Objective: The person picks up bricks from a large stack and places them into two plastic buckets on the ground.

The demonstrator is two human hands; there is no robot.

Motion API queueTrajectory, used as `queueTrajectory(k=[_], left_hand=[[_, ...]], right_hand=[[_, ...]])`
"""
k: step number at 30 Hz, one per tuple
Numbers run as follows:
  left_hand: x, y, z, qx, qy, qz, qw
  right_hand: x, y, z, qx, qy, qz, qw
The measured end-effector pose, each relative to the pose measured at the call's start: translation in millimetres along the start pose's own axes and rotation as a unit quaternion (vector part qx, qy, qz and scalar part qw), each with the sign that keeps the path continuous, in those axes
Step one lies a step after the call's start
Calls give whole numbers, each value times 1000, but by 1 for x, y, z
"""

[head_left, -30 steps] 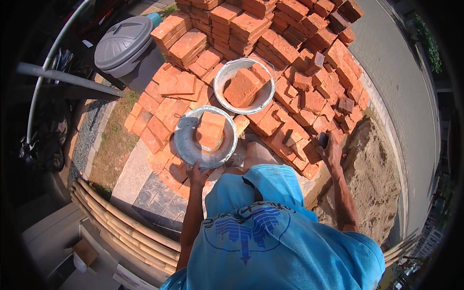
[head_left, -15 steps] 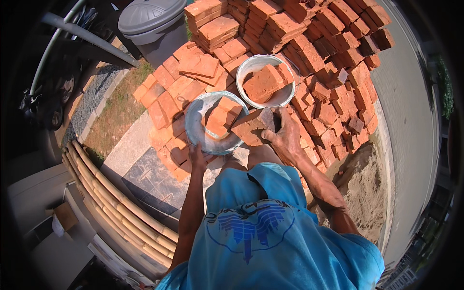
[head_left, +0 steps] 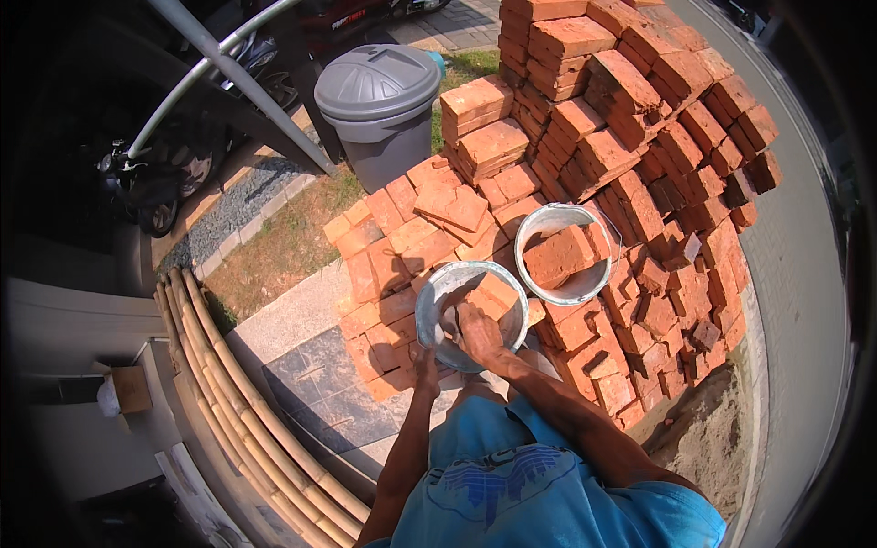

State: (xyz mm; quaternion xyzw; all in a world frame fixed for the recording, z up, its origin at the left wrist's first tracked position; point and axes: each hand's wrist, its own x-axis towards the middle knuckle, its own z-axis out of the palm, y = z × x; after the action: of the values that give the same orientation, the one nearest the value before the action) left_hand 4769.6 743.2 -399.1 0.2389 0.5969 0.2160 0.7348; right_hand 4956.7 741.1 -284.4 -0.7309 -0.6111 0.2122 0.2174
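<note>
A pale, whitish-grey bucket (head_left: pixel 427 310) stands before me on bricks, with orange bricks (head_left: pixel 493 294) inside. At its near left rim, my left hand (head_left: pixel 425 367) is closed on the edge, its fingers partly hidden. My right hand (head_left: pixel 477 334) reaches down into this bucket, closed on a brick that the hand and shade mostly hide. Just beyond and to the right, a second whitish bucket (head_left: pixel 568 298) with a wire handle holds brick pieces (head_left: pixel 561 256).
A large pile of orange bricks (head_left: pixel 630 205) rises ahead and right. Sand (head_left: pixel 703 438) lies near right, beside a paved road (head_left: pixel 799 365). Bamboo poles (head_left: pixel 256 411) lie at left. A lidded grey bin (head_left: pixel 379 110) stands at the far left, near a metal pole (head_left: pixel 237 82).
My right hand has moved left and down with the brick, from above the rim into the left bucket. My left hand stays at the rim. The view has shifted.
</note>
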Motion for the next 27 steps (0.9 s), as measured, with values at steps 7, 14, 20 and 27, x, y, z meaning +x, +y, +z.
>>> queueTrajectory(k=[7, 14, 20, 27], left_hand=[[8, -1, -3, 13, 15, -6, 1000], [-14, 25, 20, -24, 11, -35, 999], [-43, 38, 29, -17, 64, 8, 998], [2, 0, 2, 73, 6, 80, 994]], right_hand=[[28, 19, 1, -135, -81, -54, 986], [19, -1, 0, -87, -90, -58, 990], [-1, -6, 3, -101, -76, -37, 991], [21, 9, -24, -56, -132, 33, 989]])
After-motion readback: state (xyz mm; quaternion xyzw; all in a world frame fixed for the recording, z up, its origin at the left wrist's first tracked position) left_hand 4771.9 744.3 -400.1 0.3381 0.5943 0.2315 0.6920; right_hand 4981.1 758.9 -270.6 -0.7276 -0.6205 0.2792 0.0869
